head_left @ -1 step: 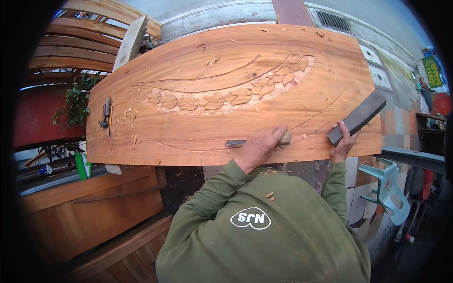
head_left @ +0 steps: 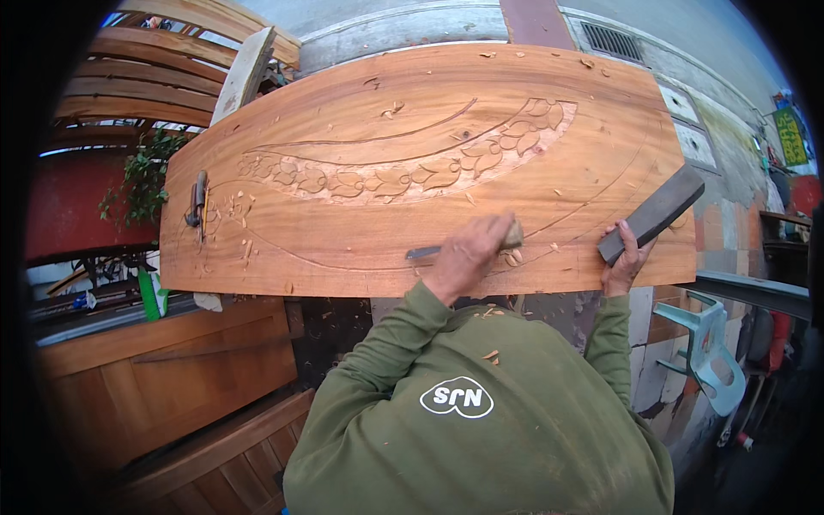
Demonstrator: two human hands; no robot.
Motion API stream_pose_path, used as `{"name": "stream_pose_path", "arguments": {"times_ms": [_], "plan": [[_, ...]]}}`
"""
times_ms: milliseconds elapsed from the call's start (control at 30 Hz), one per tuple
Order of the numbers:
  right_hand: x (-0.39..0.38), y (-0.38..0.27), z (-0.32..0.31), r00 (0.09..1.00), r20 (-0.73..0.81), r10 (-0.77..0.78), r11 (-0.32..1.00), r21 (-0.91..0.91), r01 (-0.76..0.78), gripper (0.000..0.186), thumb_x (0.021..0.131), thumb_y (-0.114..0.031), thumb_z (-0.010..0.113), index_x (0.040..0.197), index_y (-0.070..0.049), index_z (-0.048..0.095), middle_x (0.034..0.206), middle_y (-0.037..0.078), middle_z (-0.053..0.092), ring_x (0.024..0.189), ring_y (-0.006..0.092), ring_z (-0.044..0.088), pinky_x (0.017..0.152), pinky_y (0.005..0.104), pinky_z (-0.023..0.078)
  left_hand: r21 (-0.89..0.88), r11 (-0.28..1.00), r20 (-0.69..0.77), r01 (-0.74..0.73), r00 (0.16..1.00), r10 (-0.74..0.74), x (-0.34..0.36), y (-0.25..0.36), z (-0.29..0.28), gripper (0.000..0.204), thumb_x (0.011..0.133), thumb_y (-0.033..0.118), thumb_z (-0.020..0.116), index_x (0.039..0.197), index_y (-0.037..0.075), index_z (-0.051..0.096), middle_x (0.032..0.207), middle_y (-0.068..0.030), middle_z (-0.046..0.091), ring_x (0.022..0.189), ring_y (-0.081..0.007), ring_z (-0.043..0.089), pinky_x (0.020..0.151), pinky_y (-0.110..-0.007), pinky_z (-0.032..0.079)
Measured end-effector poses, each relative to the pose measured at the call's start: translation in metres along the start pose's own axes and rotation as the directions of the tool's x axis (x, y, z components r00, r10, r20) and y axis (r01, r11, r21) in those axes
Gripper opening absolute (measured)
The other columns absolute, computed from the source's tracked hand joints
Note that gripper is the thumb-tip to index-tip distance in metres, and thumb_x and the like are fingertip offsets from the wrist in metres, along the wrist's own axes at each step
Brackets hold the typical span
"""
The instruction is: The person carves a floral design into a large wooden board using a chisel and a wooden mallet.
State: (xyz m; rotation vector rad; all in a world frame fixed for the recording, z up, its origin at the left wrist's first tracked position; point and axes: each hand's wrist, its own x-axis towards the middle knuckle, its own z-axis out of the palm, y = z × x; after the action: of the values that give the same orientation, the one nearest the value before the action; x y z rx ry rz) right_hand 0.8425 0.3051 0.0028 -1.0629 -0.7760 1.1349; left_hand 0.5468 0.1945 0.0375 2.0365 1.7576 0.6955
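Note:
My left hand (head_left: 470,251), slightly blurred, is closed around a chisel (head_left: 422,253). Its metal blade points left, close over the near part of a large wooden panel (head_left: 343,233), and the pale handle end sticks out on the right. I cannot tell whether the edge touches the wood. Farther right, my right hand (head_left: 627,262) grips the lower end of a long dark rectangular block (head_left: 657,213), tilted up to the right above the panel's edge. A curved band of carved leaves and flowers (head_left: 395,182) crosses the panel's middle. Wood shavings (head_left: 513,256) lie beside the chisel handle.
On the panel's left end lie a dark-handled tool (head_left: 200,189) and a yellow pencil (head_left: 206,215). A leafy plant (head_left: 142,180) and wooden slats (head_left: 146,73) stand beyond it. A pale blue plastic stool (head_left: 712,343) is at right, wooden panelling (head_left: 172,373) at lower left.
My left hand has shifted slightly left and away from me with the chisel, whose handle end has risen a little. My right hand and the block have hardly moved.

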Motion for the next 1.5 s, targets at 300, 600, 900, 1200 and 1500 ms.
{"name": "stream_pose_path", "arguments": {"times_ms": [300,600,900,1200,1500], "plan": [[0.0,0.0,-0.013,0.995,0.096,0.024,0.999,0.035,-0.028,0.055,0.09,-0.005,0.077,0.135,-0.008,0.045,0.096,0.01,0.063,0.078,0.0215,0.069,0.065,0.0367,0.06,0.291,0.954,-0.418,0.066,0.906,0.065,0.075,-0.083,0.021,0.035,0.09,-0.003,0.062,0.125,0.003,0.063,0.102,-0.0172,0.072,0.102,-0.0363,0.072,0.085,-0.045,0.061],[0.002,0.002,-0.016,0.993,0.112,0.028,0.998,0.051,-0.034,0.055,0.091,-0.005,0.077,0.135,-0.007,0.043,0.097,0.011,0.063,0.077,0.0228,0.069,0.065,0.0365,0.059,0.259,0.947,-0.525,0.188,0.851,-0.025,0.081,-0.083,0.023,0.033,0.09,0.006,0.069,0.122,0.009,0.064,0.098,-0.0123,0.072,0.094,-0.0338,0.071,0.077,-0.047,0.06],[0.001,0.004,-0.024,0.989,0.143,0.038,0.997,0.063,-0.047,0.057,0.091,-0.005,0.077,0.137,-0.005,0.043,0.098,0.011,0.063,0.077,0.0221,0.069,0.065,0.0362,0.059,0.332,0.903,-0.593,0.273,0.805,-0.025,0.084,-0.089,0.029,0.023,0.092,0.0,0.061,0.114,0.007,0.061,0.095,-0.0145,0.07,0.091,-0.036,0.07,0.079,-0.048,0.06],[0.004,0.0,-0.03,0.977,0.207,0.044,0.996,0.061,-0.058,0.05,0.091,-0.006,0.078,0.129,-0.006,0.046,0.098,0.01,0.063,0.077,0.0206,0.069,0.066,0.0352,0.059,0.337,0.814,-0.46,0.472,0.837,-0.295,0.099,-0.096,0.012,0.022,0.094,0.003,0.064,0.116,0.005,0.059,0.099,-0.0214,0.071,0.097,-0.0397,0.071,0.084,-0.049,0.06],[0.005,0.003,-0.033,0.968,0.247,0.043,0.994,0.082,-0.065,0.047,0.093,-0.006,0.077,0.128,-0.009,0.047,0.099,0.009,0.064,0.077,0.0189,0.068,0.063,0.0325,0.058,0.406,0.848,-0.556,0.341,0.829,-0.067,0.027,-0.093,0.023,0.017,0.093,0.008,0.067,0.107,0.008,0.058,0.092,-0.0132,0.069,0.091,-0.0345,0.07,0.076,-0.048,0.059]]}}
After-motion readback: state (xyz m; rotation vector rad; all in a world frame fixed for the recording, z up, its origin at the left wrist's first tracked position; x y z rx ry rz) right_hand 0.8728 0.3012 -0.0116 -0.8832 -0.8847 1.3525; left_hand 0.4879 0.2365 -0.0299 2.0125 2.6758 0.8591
